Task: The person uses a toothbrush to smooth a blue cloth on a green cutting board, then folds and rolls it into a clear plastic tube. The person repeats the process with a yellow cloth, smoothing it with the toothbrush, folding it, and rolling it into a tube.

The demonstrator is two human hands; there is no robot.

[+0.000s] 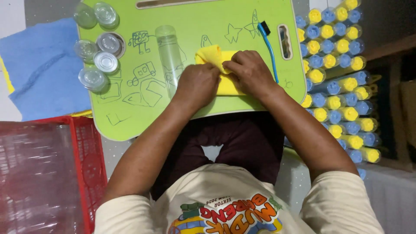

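Cloth [225, 73], yellow and folded, lies on the green bench [195, 26] near its front edge. Left hand [197, 84] presses on its left part, grip closed on a fold; right hand [251, 69] pinches its top edge, grip narrow on the cloth. A clear tube [169, 50] lies just left, a blue brush [268, 45] just right. Clear lids [99, 56] sit at the bench's left end. Beyond: blue towel [41, 69], red basket [89, 164], rows of capped tubes [338, 78].

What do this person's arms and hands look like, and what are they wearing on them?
Both hands, left hand and right hand, are bare: no gloves, rings or watch visible. The forearms are uncovered; short cream sleeves of a T-shirt end above the elbows.
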